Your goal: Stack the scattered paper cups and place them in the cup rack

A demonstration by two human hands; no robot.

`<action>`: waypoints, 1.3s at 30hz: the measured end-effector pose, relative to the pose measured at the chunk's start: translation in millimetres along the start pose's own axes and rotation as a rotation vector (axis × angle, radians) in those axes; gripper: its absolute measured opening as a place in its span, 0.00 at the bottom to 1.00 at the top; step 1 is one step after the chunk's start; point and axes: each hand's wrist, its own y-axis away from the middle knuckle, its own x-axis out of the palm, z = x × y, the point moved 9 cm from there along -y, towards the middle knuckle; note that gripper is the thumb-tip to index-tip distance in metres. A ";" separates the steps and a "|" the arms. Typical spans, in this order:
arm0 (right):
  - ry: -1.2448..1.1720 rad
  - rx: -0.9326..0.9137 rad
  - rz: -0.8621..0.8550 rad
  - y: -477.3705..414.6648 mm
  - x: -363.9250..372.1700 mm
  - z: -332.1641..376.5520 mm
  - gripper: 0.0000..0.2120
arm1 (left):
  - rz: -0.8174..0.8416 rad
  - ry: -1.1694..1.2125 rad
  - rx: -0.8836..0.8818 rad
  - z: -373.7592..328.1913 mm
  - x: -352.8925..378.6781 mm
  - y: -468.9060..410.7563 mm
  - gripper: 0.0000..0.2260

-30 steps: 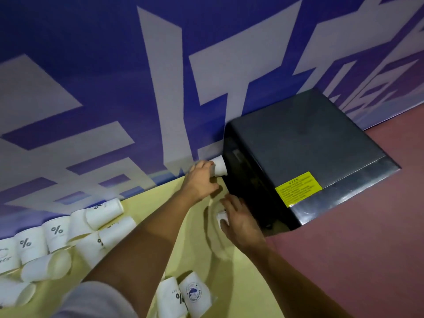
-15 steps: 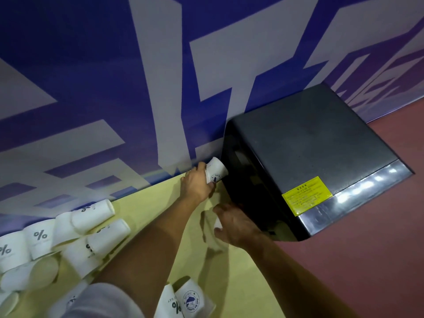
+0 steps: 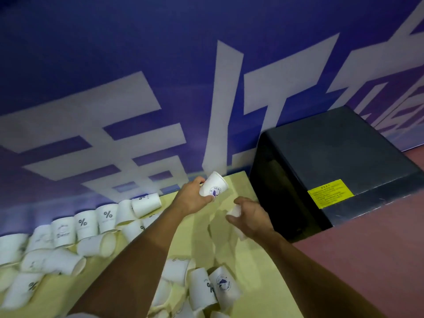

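Spanning the back, a blue wall (image 3: 137,65) bears huge white strokes, cut off by the frame and unreadable. The black cup rack (image 3: 332,157) stands at the right, its yellow label (image 3: 330,193) too small to read. Scattered paper cups (image 3: 82,226) on the yellow table (image 3: 241,260) show "%" marks. The left hand (image 3: 191,199) grips a raised cup (image 3: 213,187) near the rack; its round blue emblem's lettering is blurred. The right hand (image 3: 252,218) curls round a second cup (image 3: 236,211), mostly hidden.
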 end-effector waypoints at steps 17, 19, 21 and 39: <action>-0.330 -0.144 0.057 123.9 94.2 214.8 0.21 | -0.279 0.143 -0.220 215.0 -144.9 256.0 0.26; -0.341 -0.166 0.055 139.4 114.0 244.6 0.21 | -0.300 0.164 -0.224 247.5 -160.1 280.9 0.26; -0.378 -0.191 0.043 156.8 134.3 275.3 0.24 | -0.322 0.179 -0.216 282.5 -175.7 304.7 0.25; -0.455 -0.221 0.087 265.7 295.0 486.0 0.21 | -0.442 0.410 -0.310 499.8 -273.1 456.0 0.31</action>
